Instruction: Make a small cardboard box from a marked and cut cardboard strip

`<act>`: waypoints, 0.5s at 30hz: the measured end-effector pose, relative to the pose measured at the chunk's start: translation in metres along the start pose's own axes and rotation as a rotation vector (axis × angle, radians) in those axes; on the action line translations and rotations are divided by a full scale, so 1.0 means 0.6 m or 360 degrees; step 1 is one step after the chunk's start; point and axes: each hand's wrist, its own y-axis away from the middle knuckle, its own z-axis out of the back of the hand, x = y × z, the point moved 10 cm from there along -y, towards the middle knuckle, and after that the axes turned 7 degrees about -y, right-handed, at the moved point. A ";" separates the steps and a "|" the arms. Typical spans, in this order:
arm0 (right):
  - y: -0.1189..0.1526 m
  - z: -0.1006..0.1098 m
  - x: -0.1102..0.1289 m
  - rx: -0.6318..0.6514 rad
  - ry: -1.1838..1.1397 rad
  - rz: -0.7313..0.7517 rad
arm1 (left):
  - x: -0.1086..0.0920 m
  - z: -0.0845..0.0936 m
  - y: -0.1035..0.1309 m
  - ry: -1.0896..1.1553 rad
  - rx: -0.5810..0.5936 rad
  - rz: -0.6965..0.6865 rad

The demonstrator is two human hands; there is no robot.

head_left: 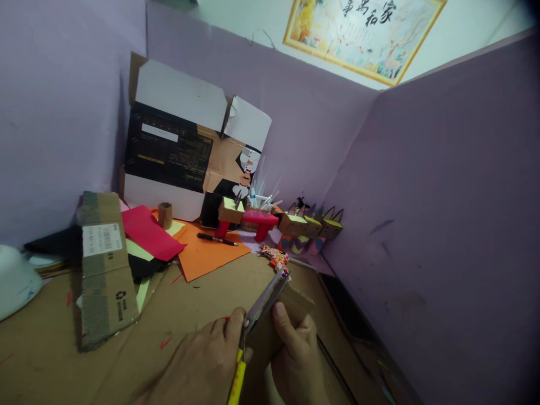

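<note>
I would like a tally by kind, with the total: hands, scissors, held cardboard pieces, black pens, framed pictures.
Hands (left hand, right hand): 2
Scissors: 1
Held cardboard piece: 1
Black pen: 1
Framed picture: 1
Total: 6

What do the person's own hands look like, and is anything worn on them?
The bare, ungloved left hand and bare, ungloved right hand show no visible ring, watch or marking. No sleeve shows within the frame.

Framed picture [324, 31]: 家, 和, 事. Cardboard strip [101, 287]: recycling sign [121, 304], illegible label [101, 239].
</note>
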 end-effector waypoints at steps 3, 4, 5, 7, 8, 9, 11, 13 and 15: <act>0.005 -0.006 -0.001 -0.0049 -0.0016 -0.0009 | -0.002 0.001 -0.001 -0.0049 -0.0016 0.0001; 0.006 -0.007 -0.001 -0.0067 -0.0023 -0.0007 | -0.003 0.000 -0.002 -0.0076 -0.0023 -0.0005; 0.007 -0.007 -0.001 -0.0076 -0.0029 -0.0004 | -0.004 0.001 -0.002 -0.0104 -0.0044 -0.0013; 0.006 -0.005 -0.002 -0.0089 -0.0034 -0.0008 | -0.007 0.004 -0.002 -0.0156 -0.0090 -0.0031; 0.005 -0.003 -0.004 -0.0095 -0.0035 -0.0016 | -0.008 0.005 -0.001 -0.0166 -0.0099 -0.0035; 0.005 0.000 -0.005 -0.0100 -0.0032 -0.0025 | -0.009 0.004 -0.001 -0.0163 -0.0092 -0.0044; 0.003 0.006 -0.008 -0.0109 -0.0008 -0.0044 | -0.011 0.000 0.000 -0.0141 -0.0047 -0.0064; 0.002 0.011 -0.009 -0.0122 0.0003 -0.0055 | -0.013 -0.005 0.002 -0.0119 -0.0010 -0.0085; 0.000 0.013 -0.010 -0.0127 -0.0011 -0.0070 | -0.013 -0.006 0.001 -0.0065 -0.0023 -0.0116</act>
